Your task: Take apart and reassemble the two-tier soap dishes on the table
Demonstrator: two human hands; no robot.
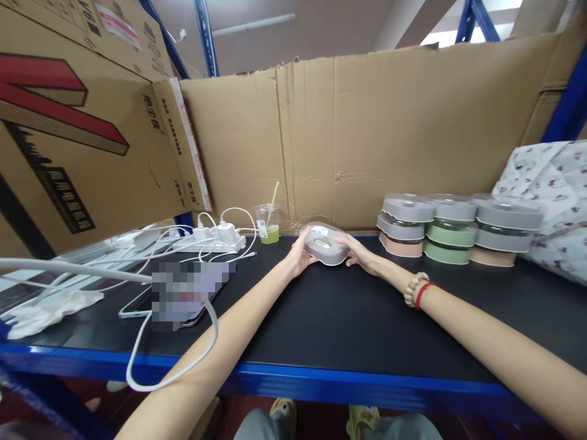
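Observation:
Near the back of the black tabletop, a grey rounded container (324, 245) with a clear top is held between both hands. My left hand (300, 253) grips its left side, fingers wrapped round the edge. On the opposite side my right hand (360, 253) holds it with the thumb on top and the fingers at the rim. To the right stand three stacks of similar containers: a left stack (406, 226) in grey and peach, a middle stack (450, 229) in grey and green, and a right stack (504, 229) in grey and peach.
A cup (269, 226) with a straw and green drink stands behind left. A power strip (211, 243) with looping white cables, a blurred device (192, 293) and crumpled tissue (52, 311) lie left. Cardboard (389, 122) walls the back; patterned fabric (554, 208) bulges at right.

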